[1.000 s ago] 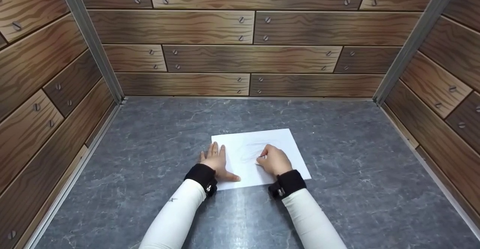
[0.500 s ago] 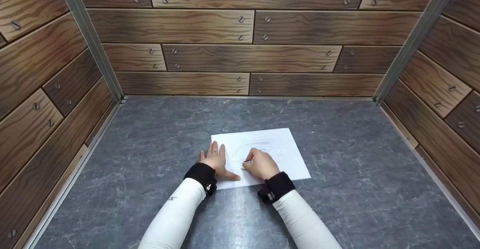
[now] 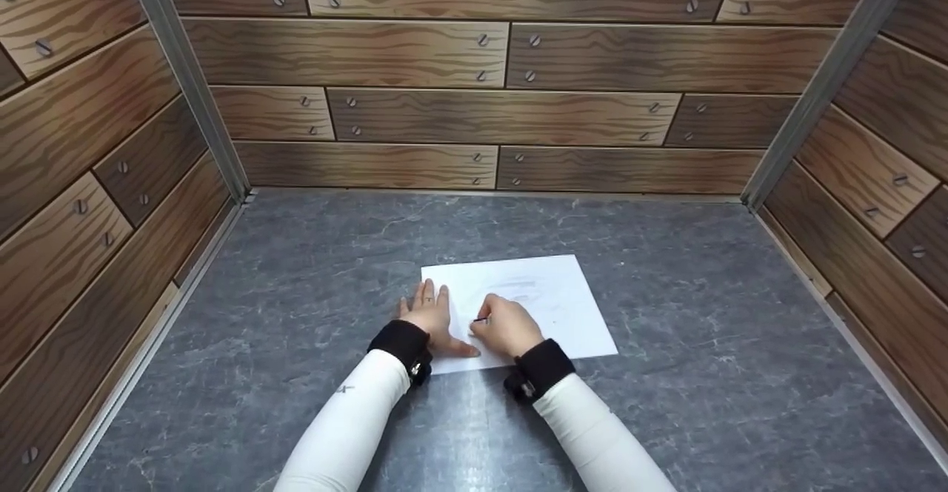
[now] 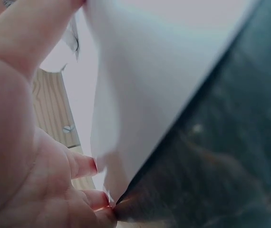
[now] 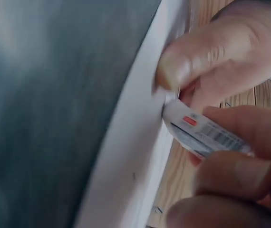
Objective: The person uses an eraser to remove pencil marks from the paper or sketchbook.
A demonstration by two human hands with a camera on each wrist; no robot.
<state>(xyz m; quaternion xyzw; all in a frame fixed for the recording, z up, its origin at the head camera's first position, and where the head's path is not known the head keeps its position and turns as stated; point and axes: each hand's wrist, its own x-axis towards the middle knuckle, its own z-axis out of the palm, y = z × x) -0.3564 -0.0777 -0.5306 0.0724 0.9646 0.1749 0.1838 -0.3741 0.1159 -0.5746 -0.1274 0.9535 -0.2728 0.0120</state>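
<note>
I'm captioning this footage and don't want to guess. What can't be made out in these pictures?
- Head: marks on the paper, too faint to identify.
- Head: most of the white block, hidden by the right grip.
- Right wrist: the block's print, too small and blurred to read.
- Left wrist: the paper's far end, cut off by the top edge.

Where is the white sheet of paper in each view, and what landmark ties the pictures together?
Head: paper just below centre, partly covered by the left hand and right hand.
Left wrist: paper fills the upper middle, tapering downward.
Right wrist: paper slants down the middle.
Shared landmark: grey tabletop beside it.
</note>
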